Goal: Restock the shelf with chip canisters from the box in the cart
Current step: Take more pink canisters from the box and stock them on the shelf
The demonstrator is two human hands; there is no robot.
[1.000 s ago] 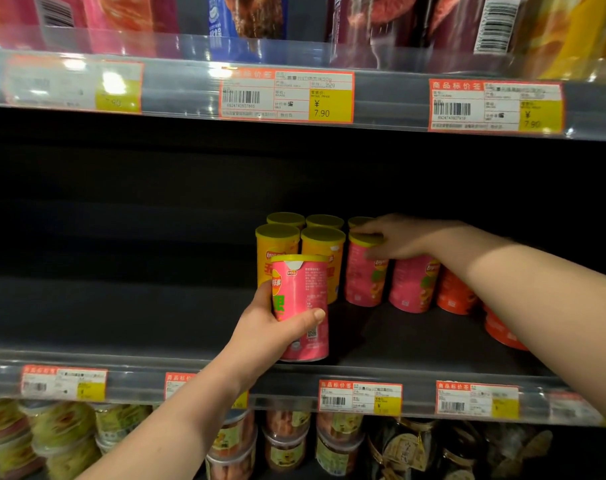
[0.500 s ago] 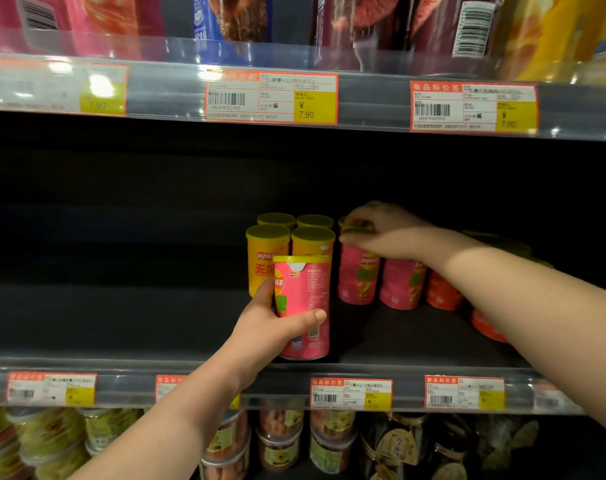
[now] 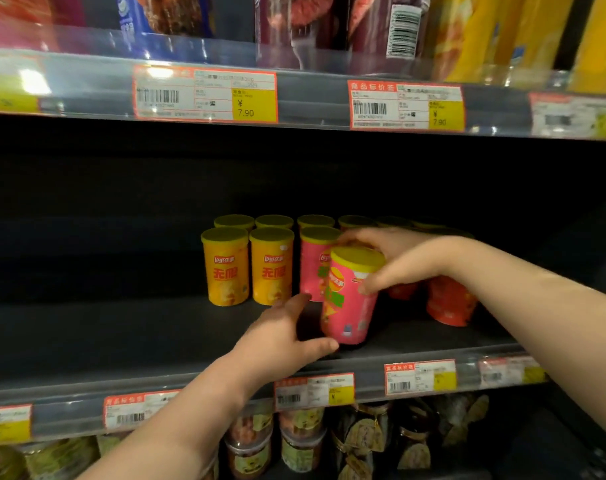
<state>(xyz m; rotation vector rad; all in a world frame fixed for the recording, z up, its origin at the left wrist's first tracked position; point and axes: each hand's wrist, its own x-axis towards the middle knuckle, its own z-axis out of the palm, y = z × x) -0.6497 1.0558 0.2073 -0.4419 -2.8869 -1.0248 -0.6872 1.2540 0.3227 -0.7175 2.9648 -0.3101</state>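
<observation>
A pink chip canister (image 3: 350, 299) with a yellow lid stands tilted near the front of the dark shelf (image 3: 121, 334). My right hand (image 3: 395, 261) grips it around the top. My left hand (image 3: 287, 334) is just to its left, fingers relaxed, thumb close to the canister's base and holding nothing. Behind stand two yellow canisters (image 3: 225, 268), another pink canister (image 3: 312, 265) and orange-red canisters (image 3: 450, 299), with more lids in a back row. The box and cart are out of view.
The left half of the dark shelf holds nothing. Price tags (image 3: 204, 95) line the shelf edges. Snack bags (image 3: 502, 32) fill the shelf above, and jars and tubs (image 3: 301, 441) the shelf below.
My left hand has let go of the pink canister and drawn back. My right hand came forward from the back canisters and took the pink canister by its top, shifting it to the right.
</observation>
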